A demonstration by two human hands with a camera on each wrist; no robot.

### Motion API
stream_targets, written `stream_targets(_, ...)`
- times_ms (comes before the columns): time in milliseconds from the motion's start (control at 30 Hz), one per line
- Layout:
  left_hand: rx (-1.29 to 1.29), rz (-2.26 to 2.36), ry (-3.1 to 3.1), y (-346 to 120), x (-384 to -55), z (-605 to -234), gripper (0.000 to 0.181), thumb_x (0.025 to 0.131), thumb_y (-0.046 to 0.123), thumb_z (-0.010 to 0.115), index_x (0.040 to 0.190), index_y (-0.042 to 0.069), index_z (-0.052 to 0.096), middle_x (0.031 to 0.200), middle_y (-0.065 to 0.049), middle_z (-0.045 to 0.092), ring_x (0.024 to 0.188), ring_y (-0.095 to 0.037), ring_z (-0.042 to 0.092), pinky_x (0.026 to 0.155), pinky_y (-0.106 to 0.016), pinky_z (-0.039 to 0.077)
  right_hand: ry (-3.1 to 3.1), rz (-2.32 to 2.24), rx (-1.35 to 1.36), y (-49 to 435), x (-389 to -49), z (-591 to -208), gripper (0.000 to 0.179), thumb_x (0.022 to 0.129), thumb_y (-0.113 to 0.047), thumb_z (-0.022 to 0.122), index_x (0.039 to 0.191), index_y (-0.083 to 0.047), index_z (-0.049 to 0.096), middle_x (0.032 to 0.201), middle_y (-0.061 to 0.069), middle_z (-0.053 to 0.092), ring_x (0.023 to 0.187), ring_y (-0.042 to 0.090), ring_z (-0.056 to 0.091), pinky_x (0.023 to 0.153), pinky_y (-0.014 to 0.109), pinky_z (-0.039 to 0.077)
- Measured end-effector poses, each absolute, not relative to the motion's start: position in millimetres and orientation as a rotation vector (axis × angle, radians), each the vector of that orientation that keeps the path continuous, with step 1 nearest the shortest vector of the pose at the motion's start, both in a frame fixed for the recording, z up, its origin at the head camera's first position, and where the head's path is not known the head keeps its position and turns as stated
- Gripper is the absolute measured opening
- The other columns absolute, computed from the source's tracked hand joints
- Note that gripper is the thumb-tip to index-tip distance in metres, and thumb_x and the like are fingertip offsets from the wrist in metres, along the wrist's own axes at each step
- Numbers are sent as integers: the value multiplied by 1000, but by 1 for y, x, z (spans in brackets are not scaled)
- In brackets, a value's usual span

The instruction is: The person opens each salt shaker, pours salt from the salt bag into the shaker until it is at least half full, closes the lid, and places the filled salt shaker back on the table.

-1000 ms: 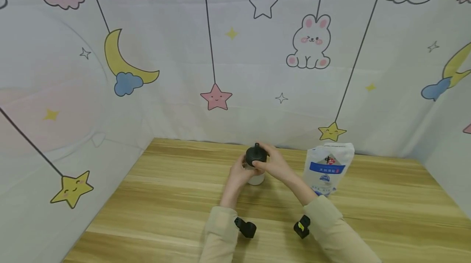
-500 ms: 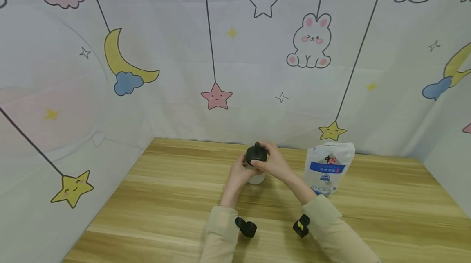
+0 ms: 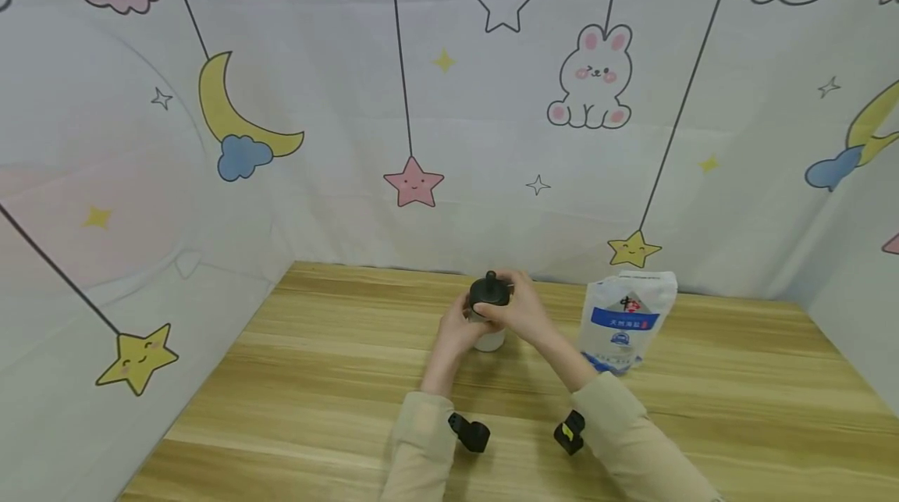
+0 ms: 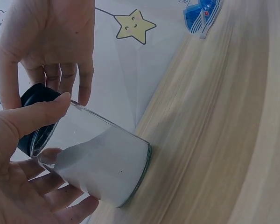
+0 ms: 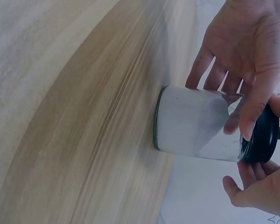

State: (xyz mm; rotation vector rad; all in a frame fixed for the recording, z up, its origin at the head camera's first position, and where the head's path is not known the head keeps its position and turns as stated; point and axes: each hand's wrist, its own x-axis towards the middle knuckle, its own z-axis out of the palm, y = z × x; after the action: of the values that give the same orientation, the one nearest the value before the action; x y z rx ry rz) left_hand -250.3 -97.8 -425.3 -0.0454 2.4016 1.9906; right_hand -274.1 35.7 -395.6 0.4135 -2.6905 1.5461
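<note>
A clear glass jar (image 3: 489,340), part filled with a white, fine-grained substance (image 4: 107,163), stands upright on the wooden table. Its black lid (image 3: 489,291) has a small knob-like piece on top and sits at the jar's mouth. My left hand (image 3: 455,332) wraps round the upper glass, with the thumb just below the lid in the left wrist view. From the other side my right hand (image 3: 525,313) grips the lid, thumb in front and fingers behind. In the right wrist view the lid (image 5: 263,137) is partly hidden by fingers of both hands.
A white and blue pouch (image 3: 625,322) with printed Chinese characters stands to the right of the jar. Behind the table (image 3: 337,361) hangs a white cloth (image 3: 337,205) printed with stars, rabbits and clouds. Black wrist cameras, such as the left one (image 3: 470,434), jut inward from both sleeves.
My right hand and wrist have shifted slightly left, the thumb sliding further across the front with the lid, whose top piece looks turned a little. My left hand and the jar stay put.
</note>
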Motion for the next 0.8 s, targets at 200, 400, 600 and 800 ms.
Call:
stream_targets(200,-53,1984,2418,-97,-252,-426,70,77,16,77,140,10,46,142,-17,50,129,-41,45,103,-59,40,-2684,1473,375,33,-273,-396,70,80,-27,79,134,1,45,134,21,44,123,38,48,101,52,44)
stream_targets(400,-40,1970,2423,-98,-251,-426,66,78,18,77,137,10,48,136,-15,53,127,-39,46,102,-59,40,-2770,1458,514,38,-274,-391,75,84,-23,74,143,3,36,144,25,40,129,43,45,104,56,41)
stream_targets(600,-40,1974,2403,-98,-250,-425,66,79,18,77,137,10,48,135,-16,53,125,-38,48,103,-58,40,-2817,1486,599,41,-276,-389,71,88,-18,68,146,2,33,147,24,38,132,43,43,105,56,40)
stream_targets(800,-44,1968,2411,-98,-251,-426,67,79,18,77,138,8,47,135,-18,52,126,-38,48,103,-58,41,-2805,1419,613,40,-278,-393,70,88,-20,70,145,0,36,146,23,41,131,42,45,104,56,42)
